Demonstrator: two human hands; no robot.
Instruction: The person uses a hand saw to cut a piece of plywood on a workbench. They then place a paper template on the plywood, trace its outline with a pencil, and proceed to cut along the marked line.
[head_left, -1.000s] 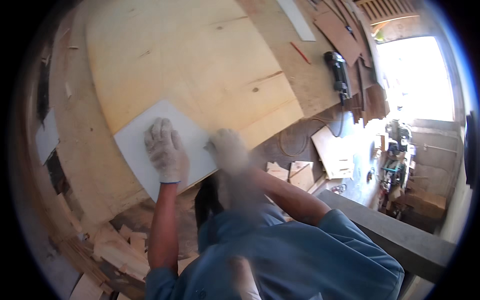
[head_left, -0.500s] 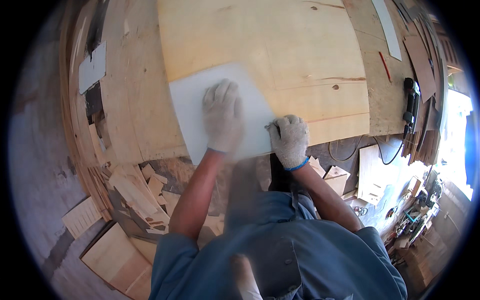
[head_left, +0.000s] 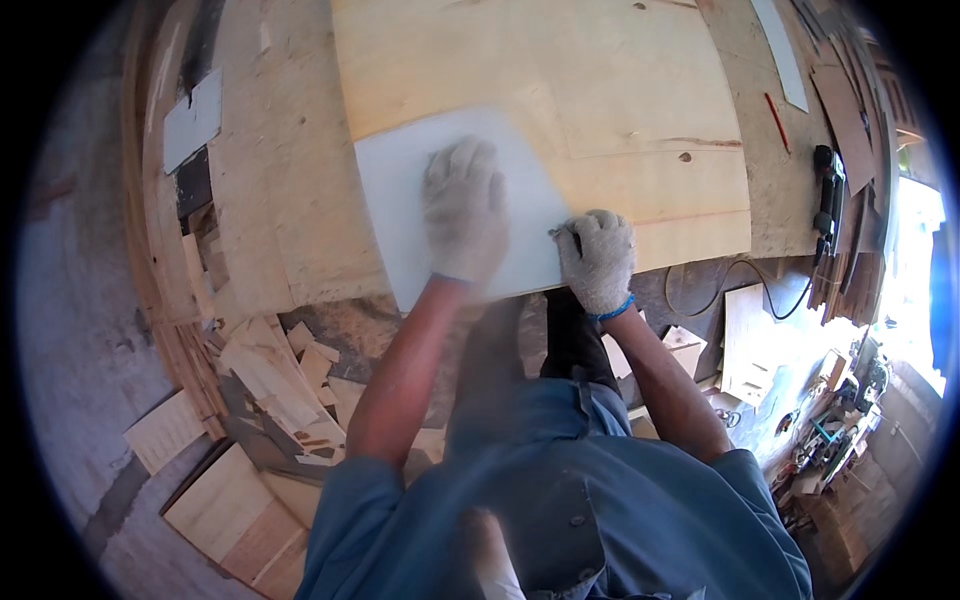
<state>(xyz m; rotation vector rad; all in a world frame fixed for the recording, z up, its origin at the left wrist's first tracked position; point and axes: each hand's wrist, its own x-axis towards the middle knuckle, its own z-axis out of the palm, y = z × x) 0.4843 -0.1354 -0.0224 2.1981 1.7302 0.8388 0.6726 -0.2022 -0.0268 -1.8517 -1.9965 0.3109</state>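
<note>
A worn, scuffed wooden workbench (head_left: 280, 200) spread across the far half of the scene. On it lay a large panel of pale yellow plywood (head_left: 460, 50), its grain marked with brown knots and streaks. Over the plywood's near left part lay a thin, smooth, four-sided white sheet (head_left: 392, 190), beneath the left hand's fingers and just left of the right hand's. The left hand (head_left: 465, 210), gloved in off-white knit and slightly blurred, was laid flat near the sheet's middle, fingers pressed together and pointing away. The right hand (head_left: 600, 260), gloved alike with a blue cuff (head_left: 612, 311), was at the sheet's near right side, fingers curled; whether they pinched its edge could not be told. Well to the right lay a black handheld power tool (head_left: 827, 195), and farther off, a slim red pencil (head_left: 777, 122).
</note>
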